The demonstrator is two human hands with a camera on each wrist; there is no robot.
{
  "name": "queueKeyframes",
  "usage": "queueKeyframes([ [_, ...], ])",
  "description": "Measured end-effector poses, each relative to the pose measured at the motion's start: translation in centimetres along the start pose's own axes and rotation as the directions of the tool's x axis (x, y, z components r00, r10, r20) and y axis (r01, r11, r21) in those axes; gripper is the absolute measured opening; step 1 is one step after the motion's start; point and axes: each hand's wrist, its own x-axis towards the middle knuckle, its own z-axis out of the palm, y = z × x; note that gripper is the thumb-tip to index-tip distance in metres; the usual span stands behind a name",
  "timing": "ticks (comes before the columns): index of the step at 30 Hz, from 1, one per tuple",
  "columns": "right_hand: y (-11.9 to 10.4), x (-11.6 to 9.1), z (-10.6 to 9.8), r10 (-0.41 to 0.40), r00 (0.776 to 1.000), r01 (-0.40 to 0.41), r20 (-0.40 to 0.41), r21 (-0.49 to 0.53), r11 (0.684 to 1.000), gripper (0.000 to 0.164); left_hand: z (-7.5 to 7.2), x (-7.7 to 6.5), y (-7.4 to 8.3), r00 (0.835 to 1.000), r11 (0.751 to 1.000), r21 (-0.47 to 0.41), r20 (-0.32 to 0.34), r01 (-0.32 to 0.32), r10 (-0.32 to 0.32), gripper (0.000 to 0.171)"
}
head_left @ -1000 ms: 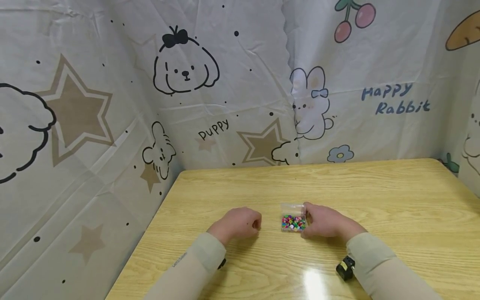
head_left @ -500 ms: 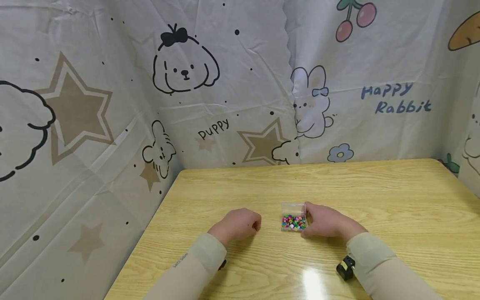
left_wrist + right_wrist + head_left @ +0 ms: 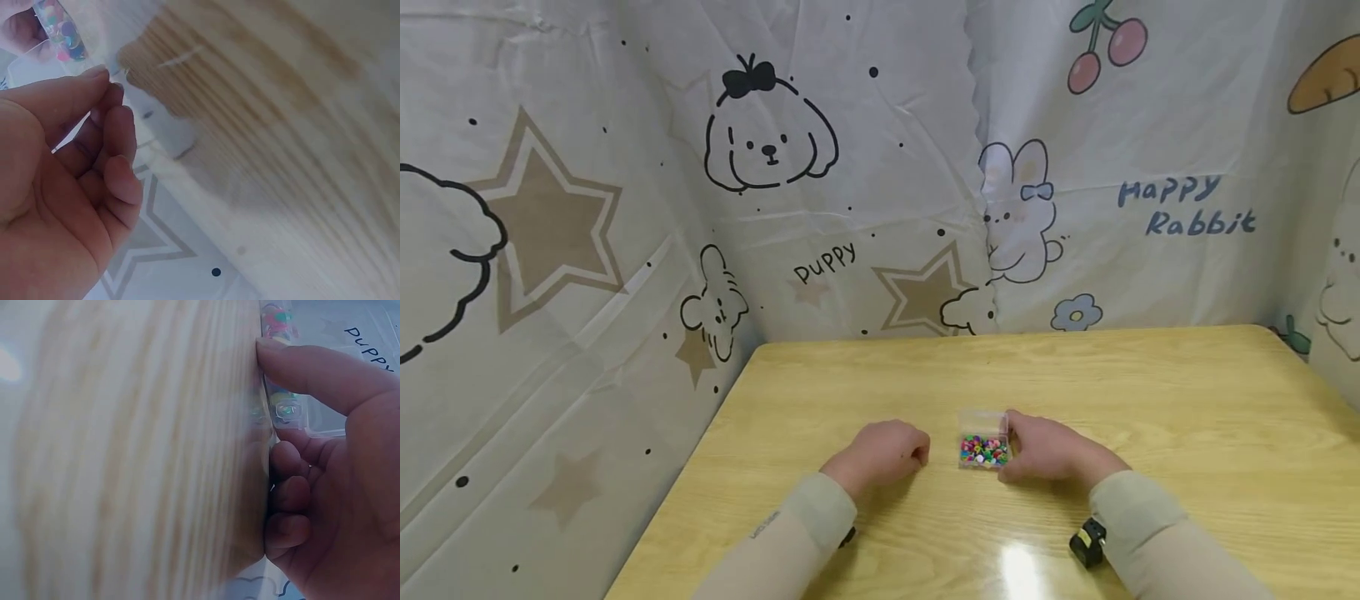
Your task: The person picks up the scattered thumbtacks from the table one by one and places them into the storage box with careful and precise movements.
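A small clear plastic box [image 3: 961, 458] stands on the wooden table with its transparent lid [image 3: 985, 421] raised at the back. Many tiny beads [image 3: 985, 451] in mixed colours fill it. My right hand [image 3: 1048, 447] grips the box at its right side; in the right wrist view the thumb [image 3: 312, 369] presses its near edge. Left of the box, a short gap away, my left hand [image 3: 880, 454] hovers low over or rests on the table. Its fingers [image 3: 122, 178] are curled, and the thumb meets the index fingertip. I see nothing between these tips.
The light wooden table [image 3: 850, 375] reaches back to a white printed cloth [image 3: 850, 167] hanging behind and at the left. A bright reflection lies on the table's near part. Black wrist cameras, such as the right one [image 3: 1087, 543], sit under both sleeves.
My left hand has shifted slightly right, nearer the box. The right hand keeps its grip on the box, and the head view has tilted a little.
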Motion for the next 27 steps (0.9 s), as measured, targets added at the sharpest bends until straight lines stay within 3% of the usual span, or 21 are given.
queueKeyframes([
  [17,0.0,0.1,0.4,-0.012,1.000,0.012,-0.018,-0.029,1.000,0.052,-0.2,1.4,2.1,0.986,0.995,0.066,-0.146,-0.072,0.081,0.011],
  [27,-0.3,-0.2,0.2,-0.031,0.999,0.031,-0.014,-0.017,0.999,0.052,0.6,2.8,3.8,0.983,0.991,0.081,-0.142,-0.103,0.114,0.012],
])
